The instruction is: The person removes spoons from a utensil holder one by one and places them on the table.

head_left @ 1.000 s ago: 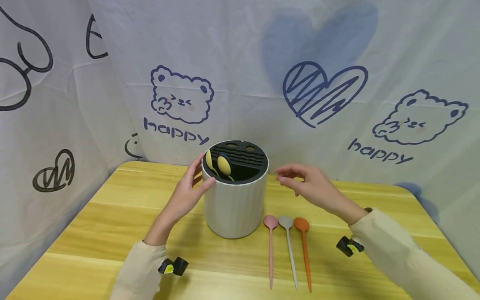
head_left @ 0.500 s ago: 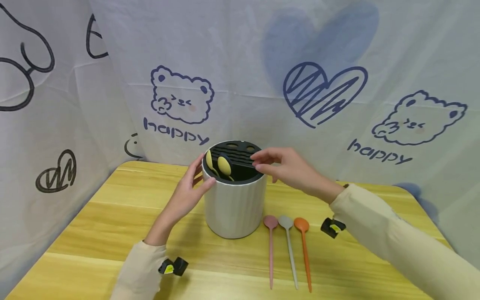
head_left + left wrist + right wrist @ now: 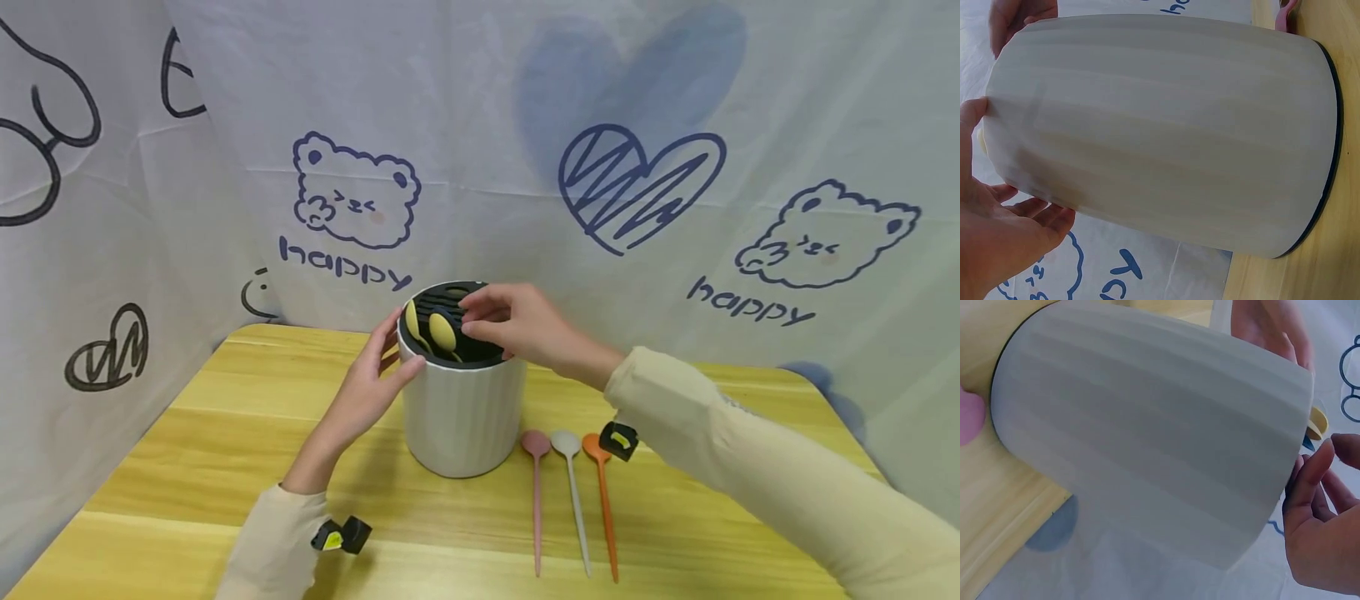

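A white ribbed utensil holder [image 3: 463,421] with a black slotted top stands upright on the table. Two yellow spoons [image 3: 442,332] poke out of its front left opening, bowls up. My left hand [image 3: 369,390] holds the holder at its left side, the thumb by the front rim and the fingers round the side. Over the top's right part hovers my right hand [image 3: 517,323], fingers bent and thumb apart from them. Its fingertips are close beside the nearer yellow spoon, and nothing shows between them. In the right wrist view a dark blue piece [image 3: 1308,444] shows by the yellow bowls.
To the holder's right, a pink spoon [image 3: 536,500], a white spoon [image 3: 576,504] and an orange spoon [image 3: 606,508] lie side by side on the wooden table [image 3: 187,467]. A printed cloth [image 3: 480,125] hangs behind the table.
My right hand has moved left, from beside the holder to over its top near the spoons. The left hand keeps its place on the holder.
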`<state>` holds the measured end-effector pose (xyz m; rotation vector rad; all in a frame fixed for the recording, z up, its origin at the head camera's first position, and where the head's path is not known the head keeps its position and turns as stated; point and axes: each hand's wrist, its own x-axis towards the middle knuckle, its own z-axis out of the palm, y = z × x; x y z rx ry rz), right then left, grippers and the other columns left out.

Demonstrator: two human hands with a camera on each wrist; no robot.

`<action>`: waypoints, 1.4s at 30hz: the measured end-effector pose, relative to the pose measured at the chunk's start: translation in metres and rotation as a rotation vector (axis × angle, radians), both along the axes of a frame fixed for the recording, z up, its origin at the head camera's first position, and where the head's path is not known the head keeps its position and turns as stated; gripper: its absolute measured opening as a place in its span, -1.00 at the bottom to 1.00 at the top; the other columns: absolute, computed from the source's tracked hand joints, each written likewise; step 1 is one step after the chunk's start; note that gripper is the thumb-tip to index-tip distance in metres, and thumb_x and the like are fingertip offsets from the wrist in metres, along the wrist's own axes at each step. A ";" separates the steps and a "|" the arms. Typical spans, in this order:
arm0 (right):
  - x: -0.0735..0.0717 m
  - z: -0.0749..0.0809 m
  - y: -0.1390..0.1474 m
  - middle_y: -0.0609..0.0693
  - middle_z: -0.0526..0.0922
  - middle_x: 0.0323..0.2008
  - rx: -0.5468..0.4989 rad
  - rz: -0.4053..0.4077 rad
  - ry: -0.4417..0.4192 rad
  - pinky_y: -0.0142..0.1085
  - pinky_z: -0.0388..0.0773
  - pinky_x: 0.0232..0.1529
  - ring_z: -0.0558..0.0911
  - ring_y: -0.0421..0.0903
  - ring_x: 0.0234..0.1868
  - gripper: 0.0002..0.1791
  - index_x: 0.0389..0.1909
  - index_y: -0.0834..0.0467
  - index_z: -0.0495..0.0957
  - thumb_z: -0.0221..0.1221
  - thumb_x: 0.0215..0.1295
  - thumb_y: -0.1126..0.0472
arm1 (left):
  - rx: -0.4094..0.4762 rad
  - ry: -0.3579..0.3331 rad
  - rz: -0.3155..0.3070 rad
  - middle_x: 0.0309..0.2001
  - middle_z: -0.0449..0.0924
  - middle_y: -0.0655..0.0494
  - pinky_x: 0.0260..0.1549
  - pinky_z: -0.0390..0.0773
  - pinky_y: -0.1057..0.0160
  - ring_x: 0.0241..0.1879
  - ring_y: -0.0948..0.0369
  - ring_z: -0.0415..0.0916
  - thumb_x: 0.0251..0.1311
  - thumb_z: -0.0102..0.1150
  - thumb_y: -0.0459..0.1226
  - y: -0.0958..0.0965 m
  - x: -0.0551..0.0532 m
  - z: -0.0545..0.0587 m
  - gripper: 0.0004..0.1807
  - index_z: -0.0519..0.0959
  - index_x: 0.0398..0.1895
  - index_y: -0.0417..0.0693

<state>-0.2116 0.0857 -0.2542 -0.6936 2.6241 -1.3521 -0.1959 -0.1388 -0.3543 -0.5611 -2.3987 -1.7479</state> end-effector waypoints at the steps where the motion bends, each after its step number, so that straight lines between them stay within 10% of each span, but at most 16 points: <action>1: 0.000 0.000 -0.003 0.08 0.67 -0.12 0.006 -0.003 0.004 -0.26 0.59 -0.54 0.62 -0.03 -0.20 -0.67 0.07 0.24 0.58 0.22 0.30 0.25 | 0.000 0.002 0.000 0.49 -0.01 -0.09 0.35 0.11 -0.05 0.43 -0.02 0.01 0.37 0.05 -0.16 0.000 0.000 0.000 -0.22 -0.06 0.53 -0.09; 42: -0.006 0.008 -0.015 0.17 0.65 -0.19 0.034 -0.089 -0.073 -0.28 0.64 -0.52 0.63 0.04 -0.25 -0.75 -0.05 0.34 0.59 0.22 0.23 0.44 | -0.009 -0.011 0.000 0.50 -0.03 -0.09 0.34 0.11 -0.06 0.44 -0.03 0.00 0.37 0.05 -0.12 -0.002 0.002 -0.001 -0.22 -0.06 0.54 -0.05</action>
